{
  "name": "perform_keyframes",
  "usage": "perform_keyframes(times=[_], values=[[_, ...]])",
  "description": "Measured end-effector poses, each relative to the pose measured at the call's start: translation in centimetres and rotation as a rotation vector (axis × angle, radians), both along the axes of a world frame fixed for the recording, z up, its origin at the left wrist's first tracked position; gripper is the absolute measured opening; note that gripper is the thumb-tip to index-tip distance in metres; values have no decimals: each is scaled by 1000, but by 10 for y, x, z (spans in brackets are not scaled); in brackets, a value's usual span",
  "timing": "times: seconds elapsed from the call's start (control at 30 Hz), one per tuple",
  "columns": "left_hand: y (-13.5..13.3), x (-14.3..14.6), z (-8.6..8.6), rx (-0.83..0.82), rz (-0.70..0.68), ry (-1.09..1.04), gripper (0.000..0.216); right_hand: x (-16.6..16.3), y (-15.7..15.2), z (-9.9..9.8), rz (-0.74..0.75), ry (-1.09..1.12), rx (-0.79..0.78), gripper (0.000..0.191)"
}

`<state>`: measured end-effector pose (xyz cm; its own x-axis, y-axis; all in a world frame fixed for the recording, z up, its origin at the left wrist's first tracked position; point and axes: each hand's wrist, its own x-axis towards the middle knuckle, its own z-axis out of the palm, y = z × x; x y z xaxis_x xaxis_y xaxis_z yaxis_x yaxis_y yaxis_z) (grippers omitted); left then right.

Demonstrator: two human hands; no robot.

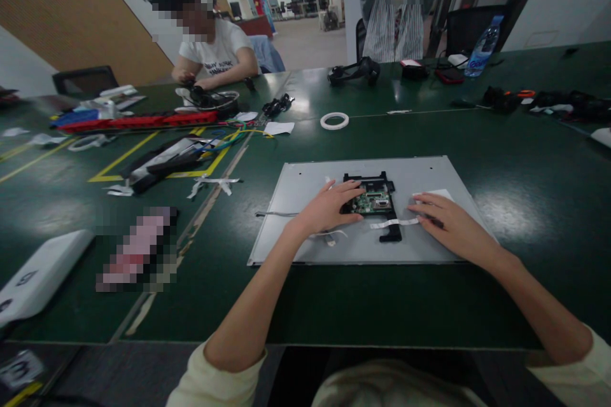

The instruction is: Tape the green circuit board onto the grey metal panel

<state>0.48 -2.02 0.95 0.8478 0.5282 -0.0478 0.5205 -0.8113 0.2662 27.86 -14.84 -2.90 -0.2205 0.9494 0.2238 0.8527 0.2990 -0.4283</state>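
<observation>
A flat grey metal panel (305,184) lies on the green table in front of me. On its middle sits a black plastic bracket (392,229) holding a green circuit board (370,202). My left hand (329,206) rests at the left side of the board, fingers spread and reaching over its edge. To the right, my right hand (439,222) lies over a white label or paper (443,194), fingers stretched out. A pale ribbon cable (394,224) runs across the bracket to the right fingertips; whether they touch it I cannot tell. A thin grey cable (277,213) extends past the panel's left edge.
A roll of white tape (335,121) lies beyond the panel. Left are a blurred-out phone-like object (138,248), a white device (45,273) and tape scraps (214,186). Two people sit across the table, near a water bottle (484,48) and a black headset (354,71).
</observation>
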Motion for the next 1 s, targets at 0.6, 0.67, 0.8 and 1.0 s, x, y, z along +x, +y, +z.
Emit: perform_keyframes(times=[0.6, 0.67, 0.8, 1.0], values=[[-2, 2, -1, 6, 13, -9, 58, -13, -1, 3, -36, 89, 13, 27], [-2, 2, -1, 9, 17, -7, 58, -15, -1, 2, -25, 89, 8, 29], [-3, 2, -1, 13, 16, -1, 58, -19, 1, 1, 6, 105, -9, 30], [-4, 3, 1, 11, 12, -2, 58, -23, 6, -4, 2, 168, -11, 20]])
